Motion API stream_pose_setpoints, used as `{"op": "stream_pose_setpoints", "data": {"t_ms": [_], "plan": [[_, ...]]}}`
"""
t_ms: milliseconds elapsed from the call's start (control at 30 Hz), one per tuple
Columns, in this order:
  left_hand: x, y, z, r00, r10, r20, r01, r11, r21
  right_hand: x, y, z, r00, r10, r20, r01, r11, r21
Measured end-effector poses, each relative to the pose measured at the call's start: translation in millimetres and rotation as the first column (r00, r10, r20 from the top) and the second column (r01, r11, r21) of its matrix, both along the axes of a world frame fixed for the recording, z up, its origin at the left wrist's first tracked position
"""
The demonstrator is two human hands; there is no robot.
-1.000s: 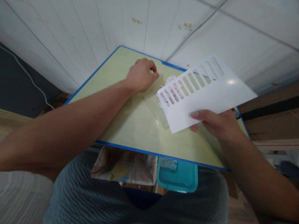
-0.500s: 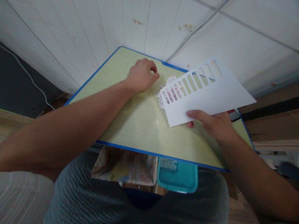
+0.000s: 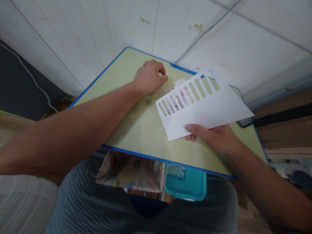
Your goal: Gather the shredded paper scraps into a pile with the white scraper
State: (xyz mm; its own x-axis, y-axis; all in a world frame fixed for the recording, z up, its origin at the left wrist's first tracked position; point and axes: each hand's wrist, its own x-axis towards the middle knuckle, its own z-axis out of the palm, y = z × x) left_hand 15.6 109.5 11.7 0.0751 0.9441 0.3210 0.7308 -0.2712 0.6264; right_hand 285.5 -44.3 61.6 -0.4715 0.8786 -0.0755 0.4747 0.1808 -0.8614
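My right hand (image 3: 212, 136) grips a white slotted card (image 3: 204, 113) by its near edge, thumb on top and fingers underneath. A row of rounded cut-out slots in growing lengths runs along the card's far side. The card is held tilted over a small heap of paper scraps (image 3: 180, 82), which shows through several slots and past the edge. My left hand (image 3: 150, 78) is by the heap's left side, low over the folding table (image 3: 131, 123). Its fingers are curled in towards the thumb; their tips are partly hidden, so I cannot see whether anything is between them.
A dark phone-like object (image 3: 244, 122) lies at the table's right edge. Below the front edge are a teal plastic container (image 3: 187, 187) and a patterned cloth or bag (image 3: 131, 174) by my legs. A white panelled wall (image 3: 117, 22) with a cable stands behind the table.
My right hand has brought the slotted card left and slightly towards me, so its left end now reaches past the scraps. My left hand has stayed almost in place.
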Motion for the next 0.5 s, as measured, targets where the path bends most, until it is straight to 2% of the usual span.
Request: {"op": "stream_pose_setpoints", "data": {"t_ms": [333,500], "plan": [[5,-6,7.8,0.996,0.039,-0.078,-0.039,0.999,0.006,-15,-19,4,0.979,0.19,-0.068,-0.201,0.956,-0.213],[4,-5,7.3,0.997,0.04,-0.072,-0.04,0.999,0.015,-13,-18,1,0.974,0.17,-0.149,-0.194,0.966,-0.168]]}}
